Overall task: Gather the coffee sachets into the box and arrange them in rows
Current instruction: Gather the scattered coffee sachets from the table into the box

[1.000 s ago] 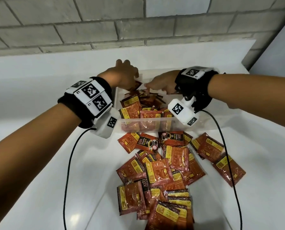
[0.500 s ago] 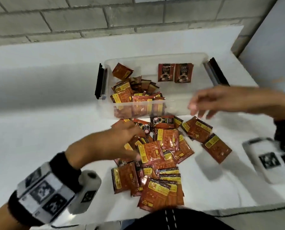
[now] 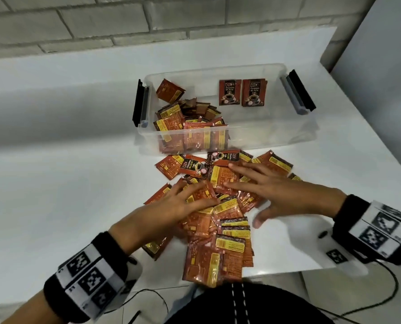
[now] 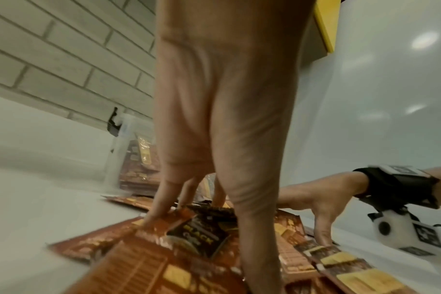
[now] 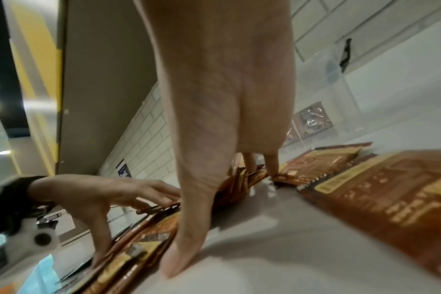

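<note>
Having left the box [image 3: 260, 141], both hands now flat on sachets [image 3: 218, 253]

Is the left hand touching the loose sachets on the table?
Touching. In the left wrist view, fingertips of the left hand press onto the loose sachets.

A second ago both our hands were reaching into the box [image 3: 260, 134]. Half a second ago they had already come back out, the left hand [image 3: 171, 206] low over the loose sachets [image 3: 220, 220] on the bench [image 3: 66, 206] and the right hand [image 3: 279, 192] hovering near the box's front wall. After that we brought the right hand down and toward the left one, and both ended up spread flat on the pile, fingers extended (the right thumb touching bare bench beside it). The view also tipped downward, toward our lap.
</note>
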`<action>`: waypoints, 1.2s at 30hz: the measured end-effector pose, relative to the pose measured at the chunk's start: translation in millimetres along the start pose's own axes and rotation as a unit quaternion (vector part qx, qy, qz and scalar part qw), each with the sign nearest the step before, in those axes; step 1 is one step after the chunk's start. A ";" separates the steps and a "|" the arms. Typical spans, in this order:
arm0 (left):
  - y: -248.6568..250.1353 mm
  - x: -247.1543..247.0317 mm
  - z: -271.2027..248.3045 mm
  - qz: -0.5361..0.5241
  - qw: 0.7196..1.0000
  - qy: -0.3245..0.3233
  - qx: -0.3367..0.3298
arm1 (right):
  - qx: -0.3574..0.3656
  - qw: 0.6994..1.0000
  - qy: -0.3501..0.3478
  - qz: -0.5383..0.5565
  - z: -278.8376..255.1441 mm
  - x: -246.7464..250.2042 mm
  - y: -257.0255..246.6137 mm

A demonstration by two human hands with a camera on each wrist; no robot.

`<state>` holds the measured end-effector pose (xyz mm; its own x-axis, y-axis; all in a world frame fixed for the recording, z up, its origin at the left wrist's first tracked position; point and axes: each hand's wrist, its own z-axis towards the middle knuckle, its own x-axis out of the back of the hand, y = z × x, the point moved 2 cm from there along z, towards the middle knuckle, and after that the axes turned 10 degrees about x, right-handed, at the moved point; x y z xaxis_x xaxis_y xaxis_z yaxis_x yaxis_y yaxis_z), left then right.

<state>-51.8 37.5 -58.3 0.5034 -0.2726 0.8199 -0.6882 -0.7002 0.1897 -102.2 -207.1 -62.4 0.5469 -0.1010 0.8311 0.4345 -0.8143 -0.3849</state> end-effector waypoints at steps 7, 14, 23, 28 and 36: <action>-17.6 13.0 -3.8 -0.096 0.987 0.123 -0.032 | 0.071 0.982 0.132 -0.117 2.7 0.0 9.0; -24.9 23.6 -1.1 -0.267 0.925 0.271 -0.005 | 0.075 0.943 0.282 -0.162 -7.4 8.7 8.2; -41.6 77.9 -15.5 -0.559 0.770 0.286 0.113 | -0.039 0.906 0.337 0.253 -19.6 72.2 5.8; -57.6 129.3 -12.6 -0.630 0.720 0.258 0.134 | -0.061 0.819 0.338 0.459 9.1 127.9 20.2; -77.1 202.8 21.3 -0.593 0.742 0.274 0.153 | -0.140 0.779 0.231 0.567 90.1 184.9 38.0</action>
<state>114.4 22.1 81.9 0.3139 0.9051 0.2868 0.2610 -0.3727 0.8905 79.9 -205.2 40.5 0.1224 -0.9872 0.1020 -0.3474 -0.1389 -0.9274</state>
